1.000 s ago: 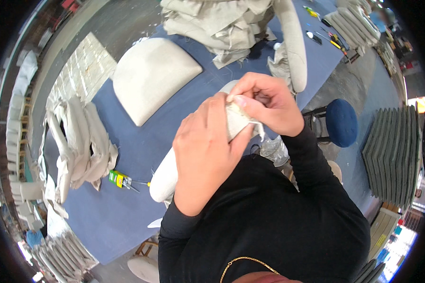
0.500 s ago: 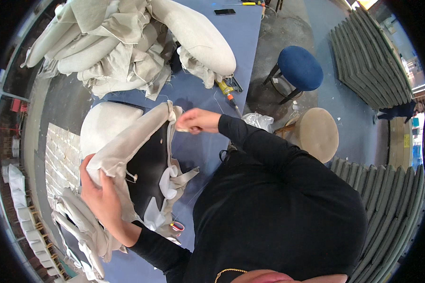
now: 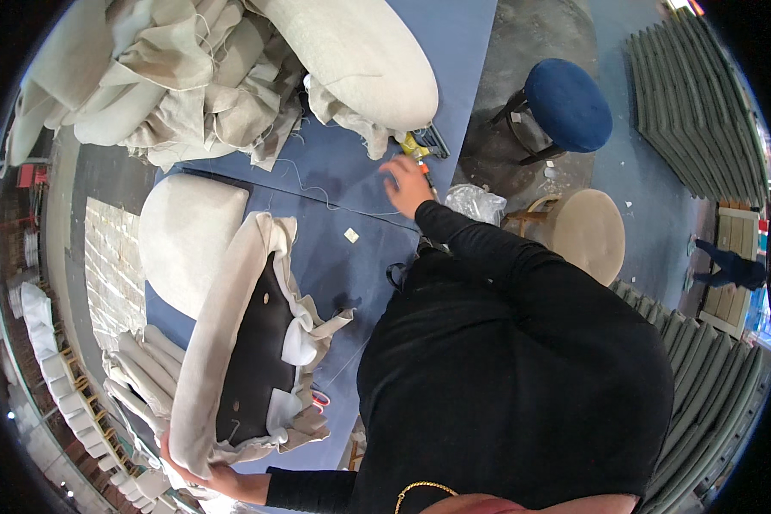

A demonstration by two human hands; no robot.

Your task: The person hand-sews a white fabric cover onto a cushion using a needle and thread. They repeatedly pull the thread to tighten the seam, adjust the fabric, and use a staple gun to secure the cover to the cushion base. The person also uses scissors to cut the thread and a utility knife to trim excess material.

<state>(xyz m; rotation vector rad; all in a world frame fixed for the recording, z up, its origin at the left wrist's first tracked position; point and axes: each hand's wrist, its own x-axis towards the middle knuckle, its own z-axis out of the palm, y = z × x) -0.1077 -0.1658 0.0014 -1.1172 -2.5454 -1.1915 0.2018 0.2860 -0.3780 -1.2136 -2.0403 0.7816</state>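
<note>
On the blue table lies a curved upholstered panel (image 3: 199, 377), beige fabric over padding, with a black board facing up and loose, ragged cloth edges along its right side. My left hand (image 3: 223, 481) is closed around its near end, the fingers partly under the fabric. My right hand (image 3: 409, 184) hovers over the table with fingers spread and nothing in it. Just beyond it is a yellow and black staple gun (image 3: 421, 147) with an orange hose fitting. A small cream square piece (image 3: 351, 235) lies between the panel and my right hand.
A rounded beige cushion (image 3: 184, 248) lies left of the panel. Beige covered pieces (image 3: 223, 94) are heaped at the far left. Red-handled scissors (image 3: 320, 399) lie by the panel's right edge. Blue stool (image 3: 568, 104), beige stool (image 3: 587, 236) and stacked grey panels (image 3: 694, 107) stand right.
My right hand has left the panel's far end and moved right, near the staple gun. My left hand has shifted to the panel's near end. The cream square now lies on the table.
</note>
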